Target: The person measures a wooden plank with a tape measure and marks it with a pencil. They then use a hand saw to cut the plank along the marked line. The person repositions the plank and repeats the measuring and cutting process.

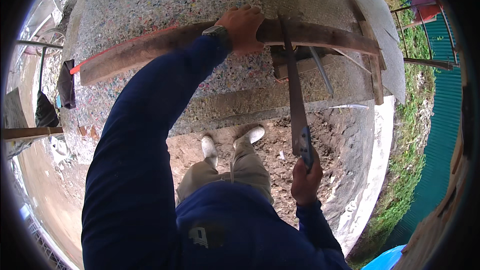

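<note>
The left hand [242, 27] lies clasped across the plank [320, 35], its fingers bent toward the far edge; the right hand [306, 180], on the person's side of the plank, is closed around the handle of a saw [296, 100]. Under the plank spreads a broad speckled board [190, 0], which reaches well beyond it on the far side and forms the work surface. Nearer the person than the plank, past the board's edge, lies brown, crumbly soil [325, 142], with two whitish boots [210, 150] on it. Beyond the plank's right end are a strip of grass [422, 105] and a teal corrugated sheet [430, 185]; off its left end hangs a dark cloth [66, 85].

The plank is brown, rough and weathered, long and narrow, looking bowed in the wide lens. The board is grey, flecked with many colours. The saw has a flat, dull, tapering blade and a dark handle with pale spots. A thin red strip [125, 44] follows the plank's far edge toward its left end. A grey metal bar [321, 72] slants out on the near side of its right half, and wooden battens [372, 65] cross beneath its right end.

The plank's long axis runs left to right; the saw lies across it, tip just past the far edge, handle toward the person. How deep the blade sits in the wood cannot be told.
</note>
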Action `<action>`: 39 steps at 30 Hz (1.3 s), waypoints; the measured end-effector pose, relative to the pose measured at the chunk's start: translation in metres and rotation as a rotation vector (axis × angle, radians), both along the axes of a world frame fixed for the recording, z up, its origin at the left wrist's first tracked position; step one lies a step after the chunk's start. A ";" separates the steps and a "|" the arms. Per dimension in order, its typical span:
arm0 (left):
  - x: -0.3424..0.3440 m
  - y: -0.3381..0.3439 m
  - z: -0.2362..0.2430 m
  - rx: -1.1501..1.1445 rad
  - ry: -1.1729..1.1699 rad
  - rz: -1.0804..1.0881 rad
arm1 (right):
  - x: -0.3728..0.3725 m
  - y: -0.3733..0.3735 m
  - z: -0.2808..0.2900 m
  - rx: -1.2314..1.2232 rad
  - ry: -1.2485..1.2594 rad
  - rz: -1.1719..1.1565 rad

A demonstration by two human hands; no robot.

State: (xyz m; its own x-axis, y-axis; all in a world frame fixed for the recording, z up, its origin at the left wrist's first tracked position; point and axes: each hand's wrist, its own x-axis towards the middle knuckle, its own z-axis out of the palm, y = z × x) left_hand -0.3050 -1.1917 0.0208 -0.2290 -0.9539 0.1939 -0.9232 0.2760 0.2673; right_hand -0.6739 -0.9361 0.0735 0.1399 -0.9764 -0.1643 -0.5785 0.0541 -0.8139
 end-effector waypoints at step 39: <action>-0.035 0.034 -0.008 -0.076 -0.080 0.220 | -0.023 0.047 0.026 -0.038 -0.224 -0.104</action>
State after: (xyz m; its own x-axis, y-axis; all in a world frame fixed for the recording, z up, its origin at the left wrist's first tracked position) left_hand -0.3396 -1.1580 0.0131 -0.0345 -0.9659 0.2567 -0.9807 0.0821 0.1773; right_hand -0.6971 -0.8890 0.0996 0.0672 -0.9923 -0.1036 -0.3767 0.0709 -0.9236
